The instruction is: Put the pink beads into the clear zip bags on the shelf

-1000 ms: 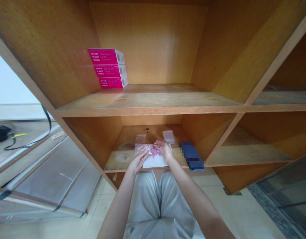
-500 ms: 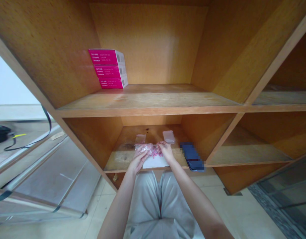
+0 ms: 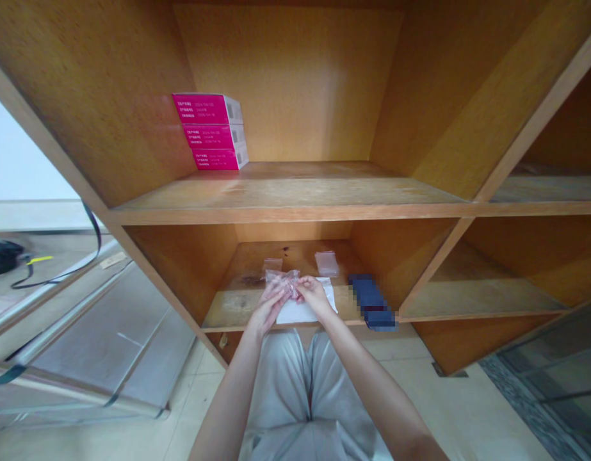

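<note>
Our right hand (image 3: 314, 293) has slid left since the earlier frame, and now its bent fingers meet the right side of a crinkly clear bag (image 3: 282, 280). Our left hand (image 3: 267, 308) grips the bag from the front. We can't tell whether our right fingers pinch it or something tiny. The bag is up at the back left of the white paper (image 3: 298, 312), on the low shelf (image 3: 228, 310). If we squeeze too hard or let it tip, we think small bits inside could spill. If our wrist drags the paper, loose bits could roll off the shelf's front edge.
</note>
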The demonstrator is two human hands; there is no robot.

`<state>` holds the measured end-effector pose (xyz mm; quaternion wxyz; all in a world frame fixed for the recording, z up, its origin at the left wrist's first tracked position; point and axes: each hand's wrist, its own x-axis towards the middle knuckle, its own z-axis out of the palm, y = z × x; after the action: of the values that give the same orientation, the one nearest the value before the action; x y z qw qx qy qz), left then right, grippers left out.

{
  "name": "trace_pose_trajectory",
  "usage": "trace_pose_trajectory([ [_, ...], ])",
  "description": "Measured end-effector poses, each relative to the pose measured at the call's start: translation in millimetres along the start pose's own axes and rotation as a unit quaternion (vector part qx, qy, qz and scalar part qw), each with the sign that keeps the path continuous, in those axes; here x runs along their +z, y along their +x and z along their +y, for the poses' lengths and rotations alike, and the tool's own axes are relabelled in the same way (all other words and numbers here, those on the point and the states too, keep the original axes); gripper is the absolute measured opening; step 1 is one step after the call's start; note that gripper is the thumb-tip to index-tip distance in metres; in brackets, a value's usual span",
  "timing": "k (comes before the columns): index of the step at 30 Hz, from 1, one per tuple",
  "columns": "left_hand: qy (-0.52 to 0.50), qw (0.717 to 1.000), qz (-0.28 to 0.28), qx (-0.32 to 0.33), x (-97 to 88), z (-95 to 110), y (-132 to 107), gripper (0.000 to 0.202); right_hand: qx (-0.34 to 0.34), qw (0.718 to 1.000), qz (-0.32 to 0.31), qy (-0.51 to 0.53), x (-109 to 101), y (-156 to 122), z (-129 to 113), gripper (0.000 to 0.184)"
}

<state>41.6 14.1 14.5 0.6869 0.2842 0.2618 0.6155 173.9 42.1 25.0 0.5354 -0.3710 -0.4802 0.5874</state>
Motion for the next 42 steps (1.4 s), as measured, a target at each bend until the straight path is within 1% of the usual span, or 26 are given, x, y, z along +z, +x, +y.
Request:
trace_pose_trajectory([
  [4,-0.021,1.000,-0.001,-0.015,-5.1,-2,3,0.043,-0.018,0.999,0.034,0.008,-5,6,3,0.020],
  [11,-0.008,0.999,-0.004,-0.036,-10.2,-3,4,0.041,-0.048,0.997,0.046,-0.040,-12,10,2,0.013],
  [18,-0.008,0.999,-0.001,-0.047,-10.7,-2,2,0.040,-0.089,0.992,0.058,-0.062,-16,12,1,0.013],
  [23,-0.015,0.999,-0.002,-0.038,-8.9,0,3,0.035,-0.116,0.988,0.071,-0.071,-17,11,-1,0.010],
  [29,0.010,0.999,0.005,-0.034,-9.6,-2,5,0.027,-0.107,0.991,0.044,-0.060,-17,7,-8,0.007],
  [33,0.034,0.999,0.002,-0.039,-9.8,-2,3,0.026,-0.107,0.990,0.062,-0.065,-19,6,-9,0.007],
  [38,0.029,0.998,0.021,-0.047,-6.6,0,1,0.028,-0.115,0.988,0.077,-0.063,-20,7,-8,0.005],
  [40,0.019,0.999,0.016,-0.037,-6.1,1,0,0.027,-0.119,0.988,0.074,-0.057,-20,6,-9,0.005],
  [42,0.015,0.999,0.010,-0.028,-6.2,1,0,0.027,-0.115,0.990,0.053,-0.054,-21,5,-11,0.006],
])
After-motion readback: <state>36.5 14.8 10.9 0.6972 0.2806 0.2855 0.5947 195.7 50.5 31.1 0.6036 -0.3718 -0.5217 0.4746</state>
